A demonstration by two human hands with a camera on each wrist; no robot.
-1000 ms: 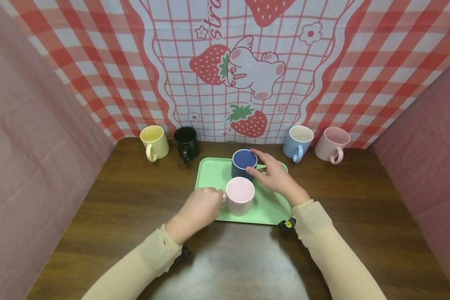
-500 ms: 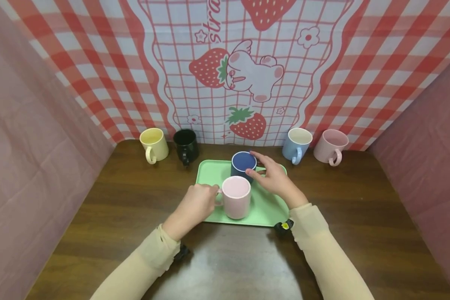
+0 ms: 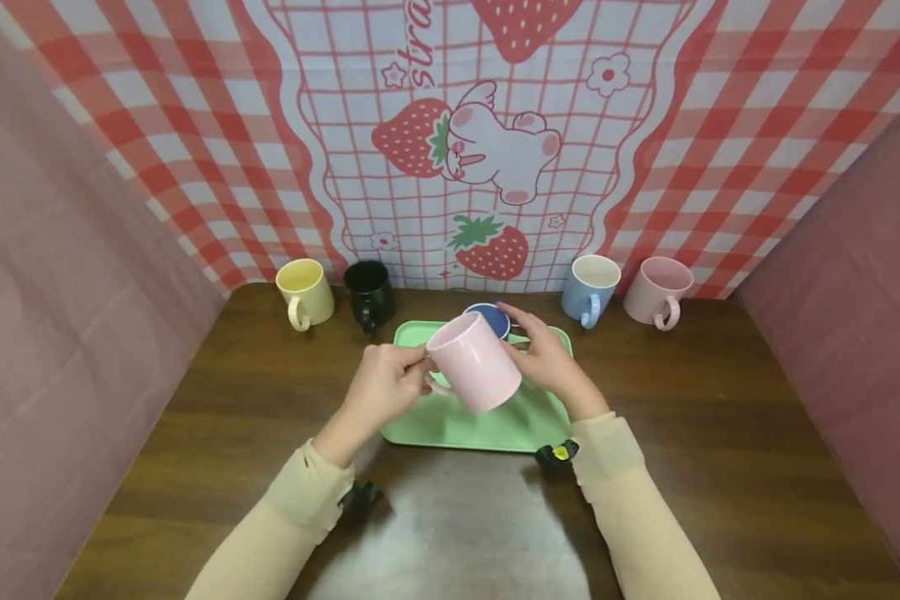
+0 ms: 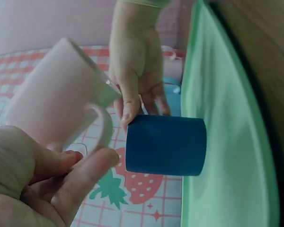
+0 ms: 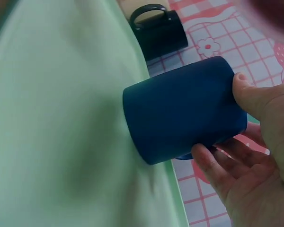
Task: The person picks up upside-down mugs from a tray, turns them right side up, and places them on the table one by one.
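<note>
My left hand (image 3: 382, 379) pinches the handle of a pink mug (image 3: 476, 367) and holds it up over the light green tray (image 3: 457, 433). This mug is tilted; its open end seems to face down and to the right. My right hand (image 3: 547, 354) holds a dark blue mug (image 5: 184, 111) near its top, thumb on one side and fingers on the other. The blue mug stands on the tray, apparently upside down, partly hidden behind the pink one in the head view. In the left wrist view, the pink mug (image 4: 61, 94) hangs beside the right hand (image 4: 137, 61).
Along the back of the wooden table (image 3: 450, 525) stand a yellow mug (image 3: 311, 304) and a black mug (image 3: 367, 292) on the left, with a light blue mug (image 3: 585, 296) and another pink mug (image 3: 652, 300) on the right. A strawberry-print cloth (image 3: 487, 183) hangs behind.
My left hand has lifted the pink mug off the tray, drawn back slightly left, and tilted the mug. My right hand has stayed on the blue mug.
</note>
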